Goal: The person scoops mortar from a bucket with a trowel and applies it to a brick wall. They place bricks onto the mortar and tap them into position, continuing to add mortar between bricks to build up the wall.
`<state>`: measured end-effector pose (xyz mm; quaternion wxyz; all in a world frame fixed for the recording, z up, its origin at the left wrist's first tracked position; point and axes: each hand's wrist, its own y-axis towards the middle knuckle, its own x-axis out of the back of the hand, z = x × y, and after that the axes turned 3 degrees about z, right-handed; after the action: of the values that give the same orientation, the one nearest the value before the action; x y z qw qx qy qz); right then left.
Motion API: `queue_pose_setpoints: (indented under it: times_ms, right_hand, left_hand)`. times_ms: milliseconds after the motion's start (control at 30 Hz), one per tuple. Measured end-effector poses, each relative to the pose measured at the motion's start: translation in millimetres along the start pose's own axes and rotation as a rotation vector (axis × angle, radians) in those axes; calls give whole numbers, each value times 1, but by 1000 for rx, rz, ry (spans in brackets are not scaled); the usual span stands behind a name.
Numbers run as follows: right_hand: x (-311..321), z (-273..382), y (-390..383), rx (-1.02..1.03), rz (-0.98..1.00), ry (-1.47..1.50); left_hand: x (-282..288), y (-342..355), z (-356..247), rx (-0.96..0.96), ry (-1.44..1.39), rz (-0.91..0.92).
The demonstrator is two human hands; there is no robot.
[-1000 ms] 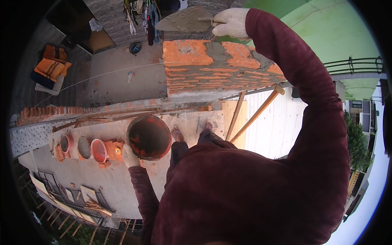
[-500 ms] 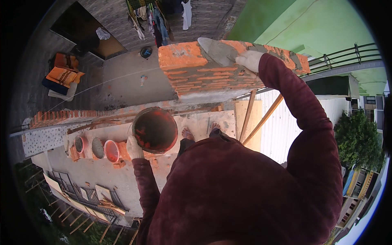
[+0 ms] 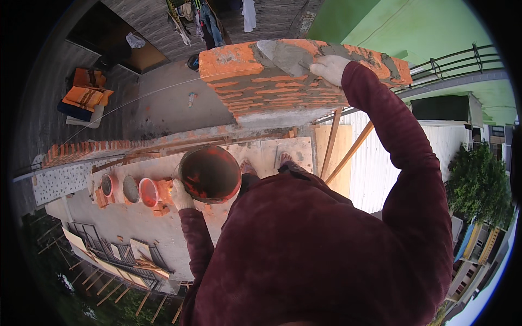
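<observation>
Trowel [image 3: 283,56] lies on top of the brick wall [image 3: 272,92], blade apparently flat against it. Gloved right hand [image 3: 330,70] grasps its handle, presumably to control blade angle. Gloved left hand [image 3: 182,196] grips the left rim of the bucket [image 3: 202,190], probably to steady it; exact finger placement unclear. Red tub [image 3: 148,193] left of bucket.

The right hand [image 3: 329,69] grips, stretched far forward; the left hand [image 3: 181,195] grips lower down.
</observation>
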<state>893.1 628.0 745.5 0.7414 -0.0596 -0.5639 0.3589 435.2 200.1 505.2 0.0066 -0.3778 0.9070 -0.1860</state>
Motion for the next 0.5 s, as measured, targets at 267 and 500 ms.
queue_pose_setpoints:
  times_ms: [267, 500]
  right_hand:
    - [-54, -53, -65, 176, -366, -191]
    - [-99, -77, -35, 9, -371, -188]
  left_hand:
    - [-10, -24, -14, 18, -103, -4]
    - [-5, -20, -50, 24, 65, 15]
